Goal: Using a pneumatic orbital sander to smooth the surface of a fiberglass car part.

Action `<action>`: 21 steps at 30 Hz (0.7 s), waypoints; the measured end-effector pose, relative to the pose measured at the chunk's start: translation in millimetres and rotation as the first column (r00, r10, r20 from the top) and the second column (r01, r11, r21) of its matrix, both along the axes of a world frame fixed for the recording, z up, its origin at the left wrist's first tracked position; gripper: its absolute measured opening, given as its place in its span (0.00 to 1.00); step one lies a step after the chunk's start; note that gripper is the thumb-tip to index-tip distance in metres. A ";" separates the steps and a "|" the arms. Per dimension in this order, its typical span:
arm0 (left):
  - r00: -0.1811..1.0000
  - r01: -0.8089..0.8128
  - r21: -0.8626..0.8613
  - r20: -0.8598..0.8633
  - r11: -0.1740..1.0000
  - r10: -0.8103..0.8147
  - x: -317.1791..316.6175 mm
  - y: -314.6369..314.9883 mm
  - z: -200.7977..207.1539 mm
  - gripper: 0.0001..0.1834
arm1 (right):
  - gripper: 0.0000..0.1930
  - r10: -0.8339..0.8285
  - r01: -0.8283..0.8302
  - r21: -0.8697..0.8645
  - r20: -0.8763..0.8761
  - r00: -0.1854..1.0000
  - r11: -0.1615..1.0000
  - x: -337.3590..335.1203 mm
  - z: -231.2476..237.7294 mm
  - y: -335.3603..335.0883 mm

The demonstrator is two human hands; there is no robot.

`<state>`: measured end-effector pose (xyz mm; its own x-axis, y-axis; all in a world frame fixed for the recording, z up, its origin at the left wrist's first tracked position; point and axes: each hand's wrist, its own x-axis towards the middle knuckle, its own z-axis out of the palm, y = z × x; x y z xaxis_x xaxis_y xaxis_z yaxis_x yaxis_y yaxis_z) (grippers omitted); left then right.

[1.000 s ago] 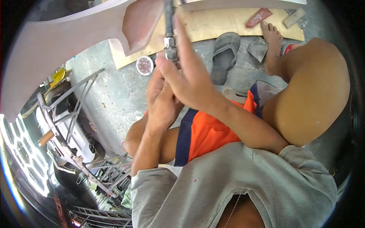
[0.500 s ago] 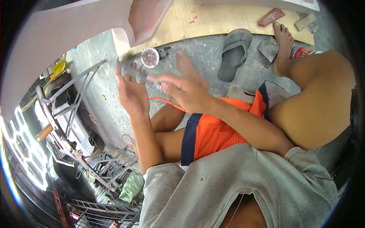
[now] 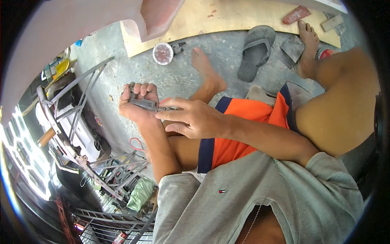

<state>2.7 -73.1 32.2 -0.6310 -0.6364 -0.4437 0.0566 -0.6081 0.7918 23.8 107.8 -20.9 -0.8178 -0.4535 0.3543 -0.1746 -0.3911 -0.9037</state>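
Across the palm of my left hand (image 3: 140,110) lies a grey air tool (image 3: 144,104) with a cylindrical body and a small head near the thumb. The fingers are curled round it, palm turned up. My right hand (image 3: 197,118) is at the tool's rear end, its fingers on either side of the metal hose fitting (image 3: 167,108) there. The thumb stands apart below. An orange hose shows only briefly by the fingers; the rest is hidden behind my hand and leg. The two hands nearly touch, in front of my left knee.
A sander (image 3: 163,53) lies pad-up on the grey floor. Beyond are a wooden board (image 3: 227,20), a large pinkish panel (image 3: 77,28), a black flip-flop (image 3: 256,53) and a red block (image 3: 296,15). A metal frame stand (image 3: 61,126) and a green bag (image 3: 141,193) are on the left.
Both hands have come lower, closer to my body, with the air tool. My left fingers have curled over it, and my right hand has turned with its fingers spread along the fitting.
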 end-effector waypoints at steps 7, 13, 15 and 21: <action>1.000 0.013 0.064 0.011 0.998 -0.013 -8.5 21.1 -11.2 0.09 | 0.12 -0.151 0.157 0.103 -0.066 0.986 0.982 1.4 -1.7 13.3; 0.988 -0.057 0.066 0.150 0.996 0.047 2.1 35.5 -22.2 0.11 | 0.14 -0.236 0.255 0.165 -0.127 0.963 0.953 -0.5 2.9 14.1; 0.992 -0.058 0.081 0.120 0.995 0.048 0.3 33.7 -23.5 0.11 | 0.14 -0.197 0.217 0.199 -0.118 0.973 0.956 -0.4 3.0 15.1; 0.996 0.028 0.106 0.085 0.994 -0.038 0.3 22.0 -24.0 0.11 | 0.13 -0.227 0.239 0.149 -0.089 0.970 0.960 -0.2 -0.3 16.3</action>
<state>3.0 -51.1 8.2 -0.6069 -0.5630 -0.5610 -0.0314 -0.6883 0.7248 23.7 124.1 -21.3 -0.8830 -0.3080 0.3541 -0.3092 -0.1858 -0.9327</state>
